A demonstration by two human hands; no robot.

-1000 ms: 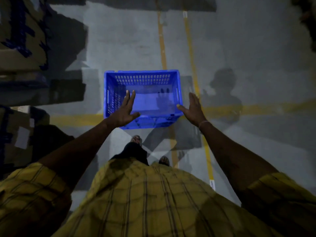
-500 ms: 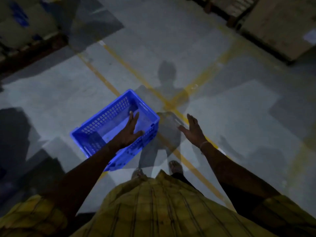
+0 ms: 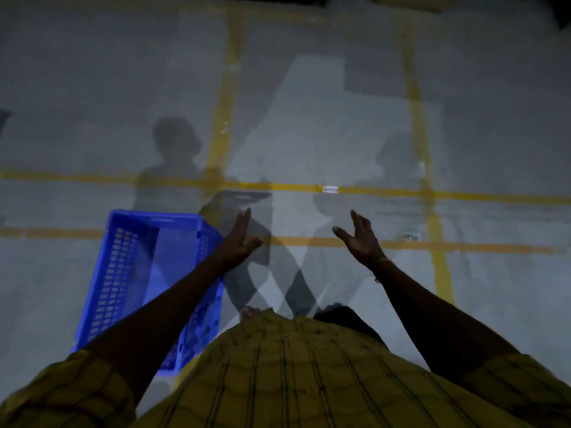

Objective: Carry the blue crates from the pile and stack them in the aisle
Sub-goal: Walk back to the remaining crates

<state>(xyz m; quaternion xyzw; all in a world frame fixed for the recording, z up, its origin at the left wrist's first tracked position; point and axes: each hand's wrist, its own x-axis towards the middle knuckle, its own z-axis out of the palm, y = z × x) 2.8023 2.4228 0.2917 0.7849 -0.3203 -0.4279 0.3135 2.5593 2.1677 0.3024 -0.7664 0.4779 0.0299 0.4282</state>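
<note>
Since half a second ago the view has swung round, so the crate (image 3: 148,282) now sits off to the person's left on the floor (image 3: 309,103) instead of angled out in front, and the left hand (image 3: 239,242) that was over its rim has slid clear to the right of it. Right hand (image 3: 361,242) is out front too, well apart from the left, both with fingers spread and holding nothing. Crate is alone on the concrete, upright, open top, lying across the nearer yellow line (image 3: 401,244), its far end short of the second line beyond. No stack on it yet and no pile in view. Looks like it's just been set down and the person is turning away for another. Handling-wise I'd guess it's light and stiff: empty moulded plastic with slotted walls, not fragile, won't flex much. Best grip is probably the slot handles at the short ends or just under the top rim on both sides, two hands, since it's wide. Lighting is dim, so finer details are hard to read.
</note>
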